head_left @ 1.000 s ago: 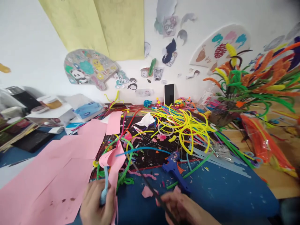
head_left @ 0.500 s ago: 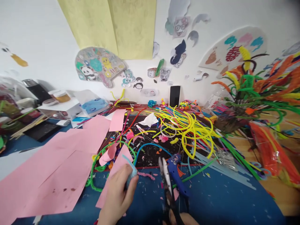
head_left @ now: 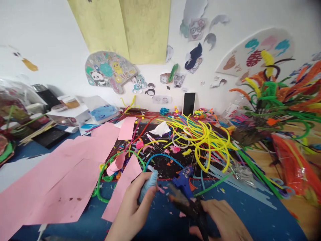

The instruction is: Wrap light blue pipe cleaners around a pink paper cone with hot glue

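Observation:
My left hand (head_left: pixel 135 204) is closed around a light blue pipe cleaner (head_left: pixel 151 180) wound into a tight coil, its short end sticking up at the top. In my right hand (head_left: pixel 223 217) is a pair of black-handled scissors (head_left: pixel 192 209), smeared by motion, with the blades pointing left toward the coil but apart from it. Just beyond the scissors lies a blue glue gun (head_left: pixel 184 180). Beside my left hand are a pink paper strip (head_left: pixel 125 187) and a green fuzzy pipe cleaner loop (head_left: pixel 99 185).
Large pink paper sheets (head_left: pixel 67 187) cover the left of the blue table (head_left: pixel 240 217). Yellow pipe cleaners (head_left: pixel 200 137) tangle over the dark mat at the centre. A phone (head_left: pixel 189 103) leans on the wall. At the right stand many colourful pipe cleaners (head_left: pixel 273 90) by a red-orange packet (head_left: pixel 292 167).
My left hand has moved right and turned the coil more upright. The scissors have swung from pointing away to pointing left, and more of my right hand has come into view.

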Tool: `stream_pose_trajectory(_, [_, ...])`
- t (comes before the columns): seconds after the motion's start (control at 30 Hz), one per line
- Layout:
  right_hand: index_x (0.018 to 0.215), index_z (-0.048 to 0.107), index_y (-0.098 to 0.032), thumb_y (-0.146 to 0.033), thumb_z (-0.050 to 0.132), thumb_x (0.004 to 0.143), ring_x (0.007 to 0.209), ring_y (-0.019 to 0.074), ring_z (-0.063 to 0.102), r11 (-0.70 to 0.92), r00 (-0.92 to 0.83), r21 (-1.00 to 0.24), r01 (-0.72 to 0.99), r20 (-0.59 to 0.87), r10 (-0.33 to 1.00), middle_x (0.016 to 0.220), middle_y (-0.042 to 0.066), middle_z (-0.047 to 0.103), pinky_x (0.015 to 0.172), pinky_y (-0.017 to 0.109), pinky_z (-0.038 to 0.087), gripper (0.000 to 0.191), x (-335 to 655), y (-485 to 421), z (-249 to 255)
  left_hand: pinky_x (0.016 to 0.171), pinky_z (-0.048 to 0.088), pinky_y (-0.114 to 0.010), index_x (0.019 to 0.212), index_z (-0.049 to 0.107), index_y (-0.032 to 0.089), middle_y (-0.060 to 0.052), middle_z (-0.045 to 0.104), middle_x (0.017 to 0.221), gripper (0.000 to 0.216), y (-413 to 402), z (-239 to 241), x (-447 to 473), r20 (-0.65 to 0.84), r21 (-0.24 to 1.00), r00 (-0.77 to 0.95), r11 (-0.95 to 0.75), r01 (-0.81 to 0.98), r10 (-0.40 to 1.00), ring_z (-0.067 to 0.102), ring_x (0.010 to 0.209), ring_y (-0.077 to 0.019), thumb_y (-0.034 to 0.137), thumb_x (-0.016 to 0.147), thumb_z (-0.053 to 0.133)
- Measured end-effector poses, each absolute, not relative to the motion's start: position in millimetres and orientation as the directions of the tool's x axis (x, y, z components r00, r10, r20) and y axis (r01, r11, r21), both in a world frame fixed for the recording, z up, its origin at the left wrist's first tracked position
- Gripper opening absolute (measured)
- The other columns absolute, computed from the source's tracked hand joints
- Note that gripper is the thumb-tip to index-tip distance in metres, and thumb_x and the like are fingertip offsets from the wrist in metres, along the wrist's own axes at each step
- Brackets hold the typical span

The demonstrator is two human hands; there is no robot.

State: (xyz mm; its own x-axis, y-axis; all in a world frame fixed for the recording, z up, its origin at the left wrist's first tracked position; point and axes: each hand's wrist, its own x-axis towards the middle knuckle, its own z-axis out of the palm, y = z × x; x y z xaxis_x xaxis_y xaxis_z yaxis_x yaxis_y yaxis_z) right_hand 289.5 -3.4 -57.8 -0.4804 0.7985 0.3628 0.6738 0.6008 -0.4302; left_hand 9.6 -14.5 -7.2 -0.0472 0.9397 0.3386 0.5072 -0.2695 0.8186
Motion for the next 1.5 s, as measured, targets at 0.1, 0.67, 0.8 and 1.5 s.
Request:
stream_pose_trajectory(0.1, [0.102,0.058,-0.026,-0.014,0.067,0.075,0.067,0.0204,0.068,0.624,-0.461,-0.286,0.728,0.471,0.753,0.081,-0.001,0.072,0.06,0.029,0.049,0.032,294.9,7.9,-58.5,0.066,0.059,-0.02,0.111,0.069,0.026,0.001,0.076,0.09,0.017,-9.3,-2.9,13.1,0.37,0.844,-0.048,-0.315,0.433,0.928,0.073,0.076,-0.0157,0.033,0.1,0.059])
stream_pose_trajectory(0.67, [0.097,0.042,-0.026,-0.018,0.061,0.072,0.07,0.0248,0.059,0.489,-0.395,-0.089,0.868,0.474,0.787,0.079,0.002,0.062,0.063,0.033,0.044,0.032,273.2,30.7,-55.7,0.086,0.057,-0.032,0.129,0.06,0.027,-0.008,0.065,0.11,0.032,-8.7,-15.6,58.7,0.408,0.827,-0.221,-0.255,0.501,0.886,0.066,0.101,-0.0226,0.017,0.1,0.052])
stream_pose_trajectory(0.8, [0.094,0.04,-0.027,-0.014,0.06,0.073,0.068,0.0244,0.058,0.468,-0.394,-0.06,0.881,0.456,0.799,0.076,0.0,0.061,0.061,0.031,0.043,0.032,275.3,33.3,-58.8,0.079,0.057,-0.03,0.124,0.064,0.027,-0.009,0.066,0.117,0.029,-13.1,-4.1,76.4,0.358,0.857,-0.304,-0.182,0.482,0.883,0.067,0.109,-0.0251,0.019,0.098,0.053])
stream_pose_trajectory(1.5, [0.072,0.04,-0.028,-0.014,0.043,0.093,0.051,0.0196,0.052,0.501,-0.412,0.039,0.864,0.626,0.662,0.053,-0.003,0.053,0.059,0.031,0.032,0.025,265.7,39.0,-35.7,0.085,0.055,-0.031,0.119,0.064,0.025,-0.004,0.066,0.103,0.023,-6.1,-21.8,69.2,0.379,0.852,-0.31,-0.198,0.485,0.872,0.065,0.095,-0.0213,0.019,0.1,0.054])
